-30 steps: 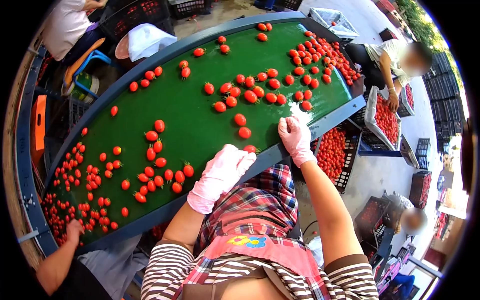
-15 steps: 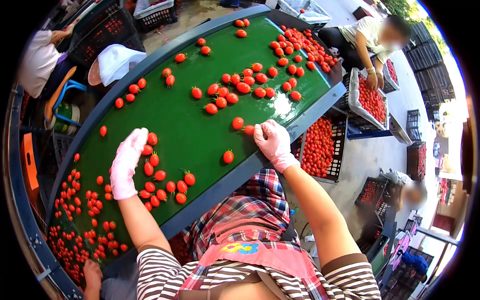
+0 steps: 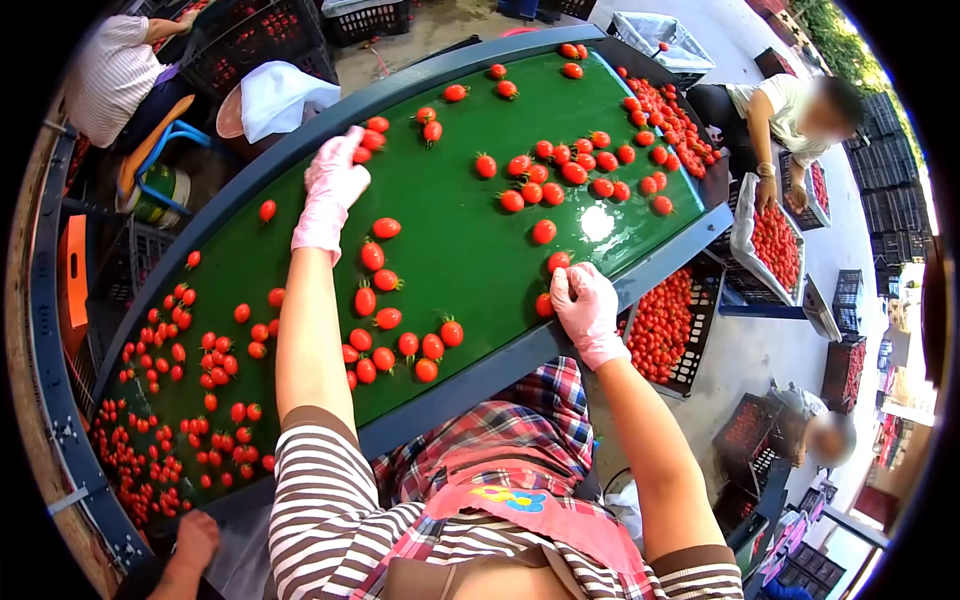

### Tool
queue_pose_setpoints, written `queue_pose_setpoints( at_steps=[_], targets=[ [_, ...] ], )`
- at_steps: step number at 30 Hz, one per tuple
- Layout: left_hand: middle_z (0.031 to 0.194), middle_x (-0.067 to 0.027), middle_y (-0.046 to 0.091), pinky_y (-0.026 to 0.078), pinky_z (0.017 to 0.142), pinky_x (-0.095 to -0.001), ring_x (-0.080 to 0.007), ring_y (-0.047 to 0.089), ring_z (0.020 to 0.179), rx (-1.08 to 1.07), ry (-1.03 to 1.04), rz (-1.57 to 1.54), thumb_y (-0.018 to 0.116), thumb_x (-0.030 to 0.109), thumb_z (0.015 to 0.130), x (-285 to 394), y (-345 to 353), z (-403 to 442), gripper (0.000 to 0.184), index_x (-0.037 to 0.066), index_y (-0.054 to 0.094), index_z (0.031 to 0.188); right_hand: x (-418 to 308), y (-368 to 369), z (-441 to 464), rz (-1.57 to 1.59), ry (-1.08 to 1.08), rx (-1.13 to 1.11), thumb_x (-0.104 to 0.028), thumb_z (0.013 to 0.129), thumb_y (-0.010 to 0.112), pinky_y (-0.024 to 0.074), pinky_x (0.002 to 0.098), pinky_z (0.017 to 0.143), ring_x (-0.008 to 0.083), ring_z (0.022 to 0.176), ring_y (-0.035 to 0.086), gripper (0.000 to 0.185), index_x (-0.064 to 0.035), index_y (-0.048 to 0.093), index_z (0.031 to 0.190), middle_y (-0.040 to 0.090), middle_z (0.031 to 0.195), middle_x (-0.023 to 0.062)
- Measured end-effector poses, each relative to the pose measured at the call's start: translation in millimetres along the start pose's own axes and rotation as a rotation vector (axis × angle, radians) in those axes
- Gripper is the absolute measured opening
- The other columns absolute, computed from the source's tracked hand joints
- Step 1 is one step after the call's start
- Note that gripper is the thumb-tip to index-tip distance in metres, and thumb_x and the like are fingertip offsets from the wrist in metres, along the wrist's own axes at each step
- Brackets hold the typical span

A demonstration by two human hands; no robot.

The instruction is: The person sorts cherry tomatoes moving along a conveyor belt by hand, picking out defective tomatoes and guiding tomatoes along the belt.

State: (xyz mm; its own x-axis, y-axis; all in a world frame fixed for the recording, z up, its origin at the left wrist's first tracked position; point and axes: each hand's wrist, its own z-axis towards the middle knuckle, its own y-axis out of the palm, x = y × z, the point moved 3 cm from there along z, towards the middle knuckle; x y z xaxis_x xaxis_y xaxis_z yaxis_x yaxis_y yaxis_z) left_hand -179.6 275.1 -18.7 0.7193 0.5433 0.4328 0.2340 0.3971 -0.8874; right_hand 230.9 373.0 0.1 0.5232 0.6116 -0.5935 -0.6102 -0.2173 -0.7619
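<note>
Left hand (image 3: pixel 333 192), fingers partly bent beside tomatoes (image 3: pixel 374 140) on the green belt (image 3: pixel 450 245); right hand (image 3: pixel 588 312), fingers curled nearly closed; whether either grips one cannot be told.

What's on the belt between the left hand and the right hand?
In the head view, mostly bare green belt, with loose red tomatoes toward either end: two close by the right hand, a few nearer the left hand.
</note>
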Motion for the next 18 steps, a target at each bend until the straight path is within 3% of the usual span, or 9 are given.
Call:
queue_pose_setpoints(
  at_steps=[2, 5, 7, 9, 10, 12, 14, 16, 18],
  targets=[
    [0.151, -0.0167, 0.049, 0.038, 0.115, -0.0414, -0.0312, 0.045, 0.141, -0.319, 0.131, -0.287, 0.067, 0.021, 0.086, 16, -1, -14, 0.066, 0.017, 0.049, 0.150, 1, -1, 3, -0.003, 0.027, -0.020, -0.020, 0.090, 0.069, 0.0493, 0.0449, 0.060, 0.0338, 0.064, 0.061, 0.025, -0.0059, 0.060, 0.071, 0.059, 0.070, 0.0114],
    [0.157, -0.0248, 0.040, 0.031, 0.120, -0.0406, -0.0341, 0.037, 0.147, -0.188, -0.040, -0.234, 0.069, 0.028, 0.091, 51, -49, -69, 0.070, 0.011, 0.044, 0.153, 4, -1, 1, -0.004, 0.012, -0.009, -0.020, 0.089, 0.069, 0.0506, 0.0456, 0.065, 0.0356, 0.070, 0.063, 0.021, -0.0064, 0.064, 0.075, 0.063, 0.075, 0.0121],
    [0.162, -0.0278, 0.029, 0.024, 0.123, -0.0467, -0.0389, 0.025, 0.153, -0.292, -0.142, -0.155, 0.078, 0.045, 0.083, 71, -72, -115, 0.090, 0.011, 0.038, 0.156, 6, -2, 1, 0.032, -0.010, 0.022, -0.019, 0.091, 0.069, 0.0475, 0.0435, 0.062, 0.0341, 0.066, 0.060, 0.025, -0.0052, 0.060, 0.072, 0.058, 0.071, 0.0124],
    [0.164, -0.0290, 0.022, 0.022, 0.123, -0.0485, -0.0449, 0.020, 0.153, -0.531, -0.050, -0.024, 0.081, 0.054, 0.077, 99, -75, -161, 0.099, 0.022, 0.036, 0.158, 5, -3, 0, 0.062, -0.036, 0.051, -0.018, 0.093, 0.068, 0.0444, 0.0414, 0.059, 0.0325, 0.062, 0.056, 0.030, -0.0040, 0.056, 0.069, 0.053, 0.068, 0.0128],
    [0.167, -0.0242, 0.016, 0.020, 0.123, -0.0535, -0.0465, 0.017, 0.153, -0.631, 0.046, 0.047, 0.082, 0.053, 0.076, 112, -70, -178, 0.097, 0.027, 0.037, 0.158, 5, -2, -1, 0.096, -0.002, 0.031, -0.020, 0.093, 0.068, 0.0476, 0.0409, 0.061, 0.0322, 0.064, 0.060, 0.023, -0.0055, 0.061, 0.076, 0.058, 0.073, 0.0126],
    [0.169, -0.0162, 0.015, 0.023, 0.119, -0.0624, -0.0461, 0.022, 0.151, -0.615, 0.197, 0.099, 0.080, 0.057, 0.075, 120, -44, -217, 0.101, 0.030, 0.031, 0.160, 6, 0, -4, 0.164, 0.067, -0.010, -0.023, 0.093, 0.067, 0.0540, 0.0401, 0.066, 0.0315, 0.070, 0.068, 0.015, -0.0085, 0.070, 0.090, 0.070, 0.083, 0.0120],
    [0.170, -0.0092, 0.015, 0.023, 0.117, -0.0668, -0.0451, 0.022, 0.150, -0.487, 0.291, 0.117, 0.078, 0.054, 0.078, 117, -25, -213, 0.097, 0.031, 0.030, 0.160, 12, 2, -8, 0.178, 0.097, -0.028, -0.024, 0.094, 0.066, 0.0550, 0.0382, 0.067, 0.0279, 0.069, 0.069, 0.016, -0.0097, 0.071, 0.099, 0.071, 0.089, 0.0119],
    [0.169, -0.0146, 0.016, 0.020, 0.118, -0.0666, -0.0430, 0.023, 0.151, -0.227, 0.071, 0.167, 0.075, 0.047, 0.084, 107, -28, -194, 0.089, 0.030, 0.031, 0.160, 10, 2, -6, 0.168, 0.078, 0.029, -0.025, 0.094, 0.067, 0.0553, 0.0380, 0.067, 0.0257, 0.068, 0.069, 0.018, -0.0099, 0.070, 0.102, 0.071, 0.092, 0.0113],
    [0.166, -0.0189, 0.021, 0.023, 0.119, -0.0624, -0.0422, 0.028, 0.150, -0.029, 0.036, 0.198, 0.073, 0.046, 0.087, 93, -45, -190, 0.083, 0.026, 0.034, 0.158, 14, 4, -7, 0.161, 0.069, 0.047, -0.026, 0.094, 0.067, 0.0556, 0.0378, 0.068, 0.0243, 0.068, 0.069, 0.019, -0.0099, 0.070, 0.104, 0.070, 0.094, 0.0106]
  ],
)
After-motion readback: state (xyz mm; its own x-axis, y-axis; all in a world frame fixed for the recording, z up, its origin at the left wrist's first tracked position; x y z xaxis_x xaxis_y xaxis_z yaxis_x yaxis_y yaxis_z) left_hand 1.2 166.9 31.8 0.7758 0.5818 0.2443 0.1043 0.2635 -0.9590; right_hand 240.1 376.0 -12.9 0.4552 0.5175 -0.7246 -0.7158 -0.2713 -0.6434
